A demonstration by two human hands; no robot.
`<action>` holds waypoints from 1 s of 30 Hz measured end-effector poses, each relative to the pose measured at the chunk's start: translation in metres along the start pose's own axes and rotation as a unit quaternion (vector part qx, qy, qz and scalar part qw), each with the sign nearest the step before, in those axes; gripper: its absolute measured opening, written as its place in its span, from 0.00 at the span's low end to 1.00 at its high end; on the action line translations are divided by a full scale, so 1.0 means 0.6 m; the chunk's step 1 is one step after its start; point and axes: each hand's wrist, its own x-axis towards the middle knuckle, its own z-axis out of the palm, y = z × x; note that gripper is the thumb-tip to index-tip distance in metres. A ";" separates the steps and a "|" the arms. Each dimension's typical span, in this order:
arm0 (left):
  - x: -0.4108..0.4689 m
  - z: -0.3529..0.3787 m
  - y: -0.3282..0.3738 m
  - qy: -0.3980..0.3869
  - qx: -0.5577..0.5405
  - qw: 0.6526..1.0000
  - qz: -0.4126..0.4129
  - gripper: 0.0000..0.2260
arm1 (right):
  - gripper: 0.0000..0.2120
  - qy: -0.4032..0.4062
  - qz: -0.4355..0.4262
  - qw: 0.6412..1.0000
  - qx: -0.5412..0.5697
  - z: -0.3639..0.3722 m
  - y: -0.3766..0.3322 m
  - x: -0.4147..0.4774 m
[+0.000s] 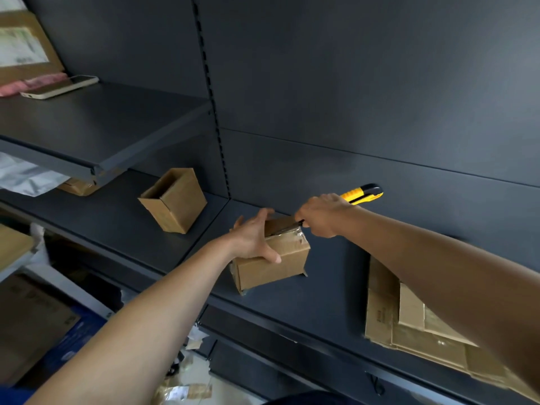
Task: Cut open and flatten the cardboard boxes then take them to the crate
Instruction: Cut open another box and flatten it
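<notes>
On the dark shelf (117, 220), the left hand (252, 239) clasps the taped box (277, 266) steady so the right hand (321, 217), fisted round the yellow knife (362, 194), can slice its top tape.

left hand (254, 238) holds box (287, 260) | right hand (320, 215) grips knife (363, 194) | arms outstretched

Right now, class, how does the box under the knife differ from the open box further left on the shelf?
The box under the knife has a taped top, met by the yellow knife in the right hand; the open box is open on top. The left hand grips the box under the knife; nothing touches the open box. The box under the knife is squat, the open box taller. Both are brown cardboard on the shelf.
</notes>
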 end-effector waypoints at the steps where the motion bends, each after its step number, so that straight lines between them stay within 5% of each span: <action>1: 0.000 -0.002 -0.001 -0.001 0.001 1.000 0.005 0.47 | 0.15 0.003 -0.006 1.000 -0.011 0.000 -0.004 0.003; 14: 0.002 -0.022 -0.001 -0.054 0.024 0.998 0.011 0.29 | 0.18 -0.058 0.120 0.991 0.029 0.040 0.101 -0.040; 20: 0.004 -0.007 0.027 0.068 0.190 0.976 0.087 0.28 | 0.11 -0.018 0.134 0.939 0.317 0.079 0.071 -0.026; 23: 0.006 -0.002 0.022 0.073 0.186 0.974 0.110 0.25 | 0.08 -0.010 0.123 0.897 0.425 0.089 0.051 -0.013; 26: 0.005 -0.004 0.018 0.061 0.157 0.978 0.125 0.16 | 0.03 -0.024 0.141 0.883 0.448 0.101 0.043 -0.004; 30: 0.004 0.002 0.014 0.081 0.121 0.979 0.145 0.16 | 0.12 -0.066 0.138 0.868 0.473 0.113 0.038 0.004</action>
